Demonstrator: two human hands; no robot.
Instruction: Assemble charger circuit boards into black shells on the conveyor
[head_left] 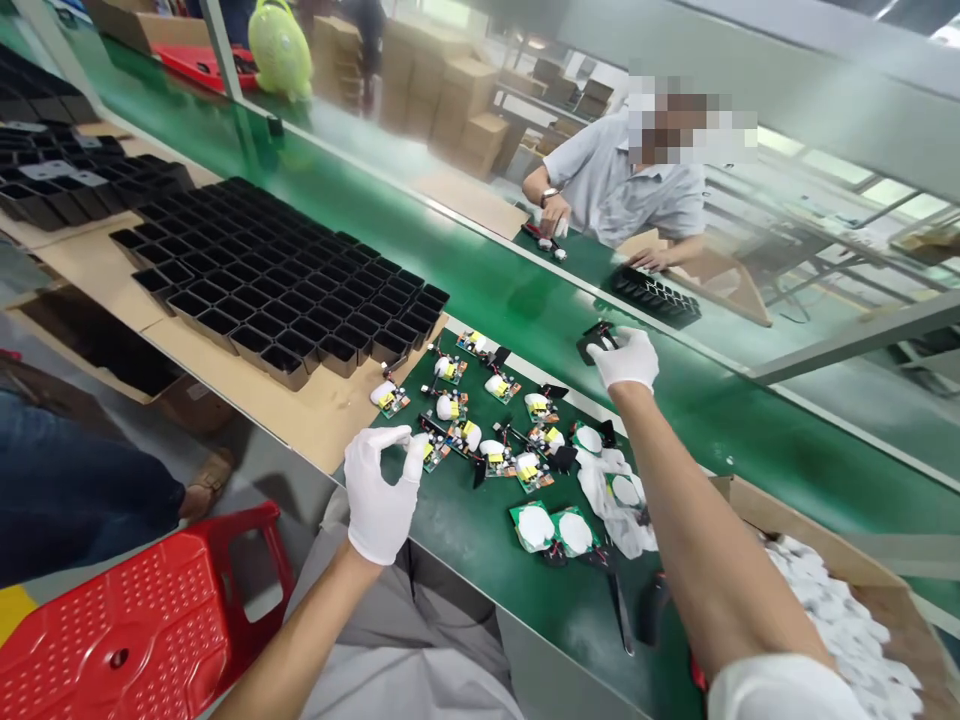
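Nearest, above the near edge of the green bench (465, 545), the left hand (381, 500) curls into a ring; I can't tell whether its tips meet or touch the circuit board (433, 457) beside them. At the bench's left end, black plastic cases (292, 290) stand on cardboard. Past the far edge, over the conveyor (499, 285), the right hand (631, 360) pinches a black part (589, 342). Placing or collecting it seems the step in hand, calling for a firm pinch. Across sits a co-worker (626, 190).
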